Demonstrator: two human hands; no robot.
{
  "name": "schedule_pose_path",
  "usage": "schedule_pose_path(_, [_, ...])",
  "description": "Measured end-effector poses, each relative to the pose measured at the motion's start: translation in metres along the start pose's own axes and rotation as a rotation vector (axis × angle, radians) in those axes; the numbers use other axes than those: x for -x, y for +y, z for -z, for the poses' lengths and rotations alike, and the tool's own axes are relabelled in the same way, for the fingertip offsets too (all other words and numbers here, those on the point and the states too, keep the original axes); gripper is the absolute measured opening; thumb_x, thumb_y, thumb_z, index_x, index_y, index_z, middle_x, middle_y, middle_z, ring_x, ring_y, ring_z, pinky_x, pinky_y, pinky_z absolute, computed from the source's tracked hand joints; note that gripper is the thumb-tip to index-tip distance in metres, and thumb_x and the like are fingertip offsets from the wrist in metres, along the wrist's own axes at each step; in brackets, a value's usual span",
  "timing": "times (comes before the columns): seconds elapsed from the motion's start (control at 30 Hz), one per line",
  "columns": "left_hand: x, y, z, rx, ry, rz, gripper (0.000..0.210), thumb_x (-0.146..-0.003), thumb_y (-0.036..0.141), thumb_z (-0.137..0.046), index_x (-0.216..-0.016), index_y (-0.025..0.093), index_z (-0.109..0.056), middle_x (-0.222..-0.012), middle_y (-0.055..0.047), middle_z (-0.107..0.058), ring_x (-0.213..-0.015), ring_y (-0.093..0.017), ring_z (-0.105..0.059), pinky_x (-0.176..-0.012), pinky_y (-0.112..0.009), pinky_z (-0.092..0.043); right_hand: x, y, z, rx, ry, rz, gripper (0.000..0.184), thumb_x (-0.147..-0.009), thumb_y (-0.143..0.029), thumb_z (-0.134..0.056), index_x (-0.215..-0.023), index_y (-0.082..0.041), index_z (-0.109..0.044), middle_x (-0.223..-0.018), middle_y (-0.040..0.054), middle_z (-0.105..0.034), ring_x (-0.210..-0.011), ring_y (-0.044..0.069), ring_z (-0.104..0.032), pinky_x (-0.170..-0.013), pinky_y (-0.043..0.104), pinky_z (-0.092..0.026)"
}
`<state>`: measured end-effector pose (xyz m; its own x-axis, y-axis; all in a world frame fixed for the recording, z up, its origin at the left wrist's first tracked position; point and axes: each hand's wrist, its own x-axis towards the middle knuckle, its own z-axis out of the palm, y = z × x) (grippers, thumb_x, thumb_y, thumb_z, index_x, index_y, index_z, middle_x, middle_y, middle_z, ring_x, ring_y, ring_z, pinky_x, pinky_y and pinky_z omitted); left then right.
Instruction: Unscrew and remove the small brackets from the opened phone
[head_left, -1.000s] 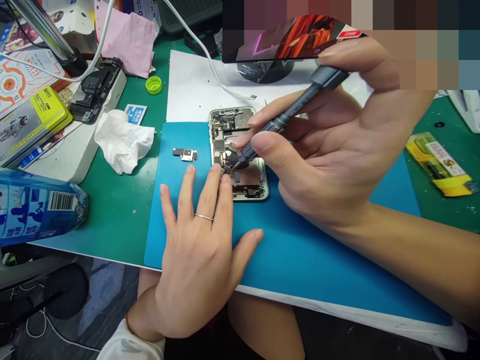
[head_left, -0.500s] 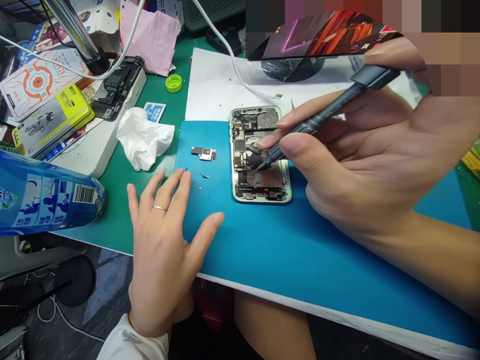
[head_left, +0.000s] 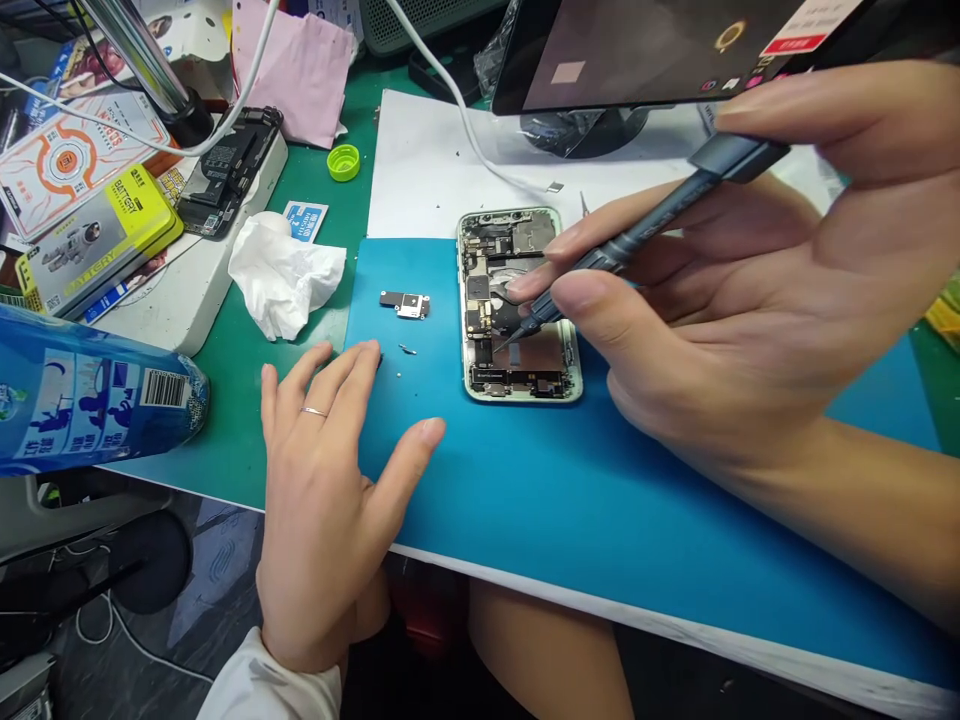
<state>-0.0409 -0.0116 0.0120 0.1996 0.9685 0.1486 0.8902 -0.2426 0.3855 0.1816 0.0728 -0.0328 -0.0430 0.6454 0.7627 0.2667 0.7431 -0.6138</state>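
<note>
An opened smartphone with a pale green frame lies on the blue mat, its boards and inner parts bare. My right hand is closed around a dark grey precision screwdriver, held at a slant. Its thin tip is over the phone's lower left part; whether it touches, I cannot tell. Resting at the left edge of the mat, my left hand has its fingers apart and holds nothing. Beyond its fingertips lie a small metal bracket and a tiny metal piece.
Crumpled white tissue and a green bottle cap lie at back left. A blue bottle lies on its side at the left. Behind are another phone body, a yellow battery box, a white cable and a screen.
My left hand's fingers have shifted slightly, index and middle now closer together. The screwdriver stays at nearly the same spot over the phone. The view has moved a little.
</note>
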Motion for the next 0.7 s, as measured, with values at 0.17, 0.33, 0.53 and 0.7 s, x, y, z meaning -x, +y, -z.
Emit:
schedule_pose_path(0.17, [-0.003,0.000,0.001,0.013,-0.020,0.013,0.050,-0.106,0.045,-0.054,-0.143,0.012,-0.058,-0.151,-0.013,-0.057,-0.147,-0.032,-0.042,-0.128,-0.058,-0.021,-0.002,-0.005,0.003,-0.007,-0.062,-0.010,0.075,-0.085,-0.009,-0.079,-0.145,-0.044,-0.051,-0.138,-0.0003,-0.046,-0.094,0.008,-0.071,-0.074,0.022,-0.065])
schedule_pose_path(0.33, [-0.006,0.000,-0.001,0.045,0.010,0.008,0.046,-0.106,0.043,-0.054,-0.141,0.013,-0.059,-0.141,-0.014,-0.059,-0.135,-0.029,-0.049,-0.124,-0.055,-0.029,-0.001,-0.011,-0.001,-0.025,-0.029,-0.041,0.072,-0.086,-0.006,-0.077,-0.143,-0.042,-0.054,-0.137,-0.0002,-0.046,-0.095,0.007,-0.071,-0.077,0.021,-0.065])
schedule_pose_path(0.53, [-0.002,-0.005,-0.001,0.012,0.029,0.010,0.046,-0.107,0.044,-0.053,-0.144,0.018,-0.056,-0.131,-0.011,-0.058,-0.125,-0.030,-0.050,-0.117,-0.056,-0.036,-0.004,-0.019,-0.003,-0.047,-0.087,-0.007,0.071,-0.088,-0.001,-0.072,-0.144,-0.038,-0.050,-0.113,0.0003,-0.063,-0.087,0.009,-0.072,-0.067,0.016,-0.066])
schedule_pose_path(0.7, [0.007,0.009,-0.001,0.009,0.072,-0.063,0.047,-0.108,0.043,-0.050,-0.148,0.019,-0.051,-0.132,-0.011,-0.054,-0.125,-0.028,-0.048,-0.107,-0.045,-0.041,0.000,-0.019,0.000,-0.097,-0.153,0.029,0.073,-0.088,0.002,-0.069,-0.148,-0.033,-0.048,-0.105,0.0024,-0.070,-0.092,0.014,-0.075,-0.072,0.022,-0.070])
